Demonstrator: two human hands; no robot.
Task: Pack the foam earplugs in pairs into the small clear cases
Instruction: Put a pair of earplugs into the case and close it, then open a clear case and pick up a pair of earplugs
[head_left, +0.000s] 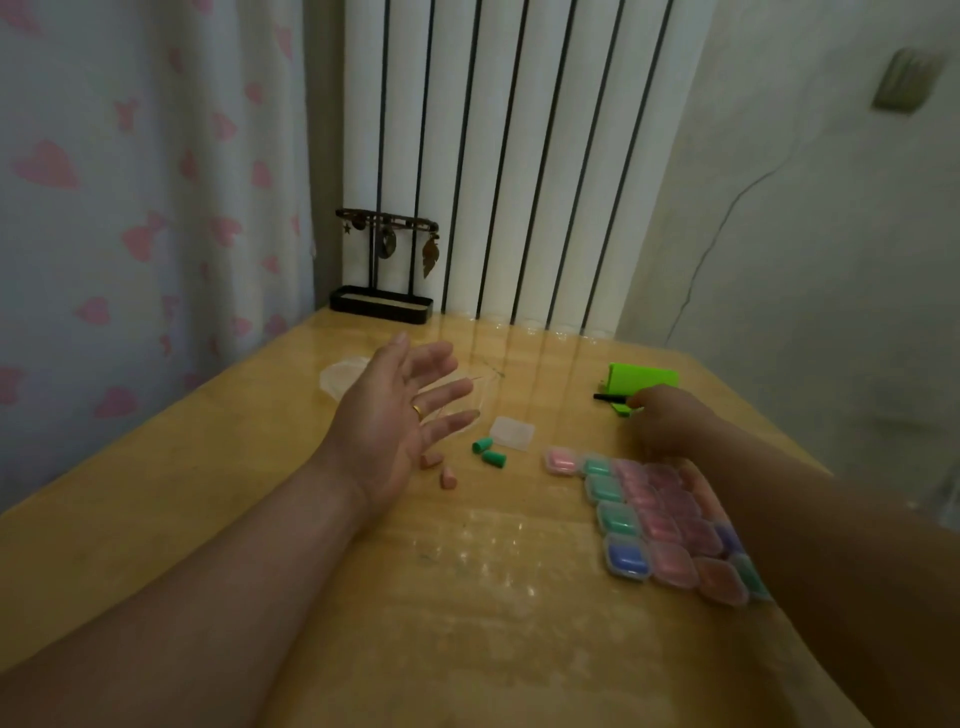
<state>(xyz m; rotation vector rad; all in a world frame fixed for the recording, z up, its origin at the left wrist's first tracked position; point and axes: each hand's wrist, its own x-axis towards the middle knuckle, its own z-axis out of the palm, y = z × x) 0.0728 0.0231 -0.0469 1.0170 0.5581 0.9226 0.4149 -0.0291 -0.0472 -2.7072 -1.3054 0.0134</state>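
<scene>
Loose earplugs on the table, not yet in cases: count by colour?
Green earplugs: 2
Pink earplugs: 2
Total: 4

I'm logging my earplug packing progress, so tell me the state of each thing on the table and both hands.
Left hand, open, fingers spread, holding nothing.
Right hand, near the green box, grip unclear.
Green earplugs, two, loose on the table.
Pink earplugs, two, loose by the left hand.
Single clear case, looks empty, lid state unclear.
Filled cases, look closed, laid side by side.
</scene>
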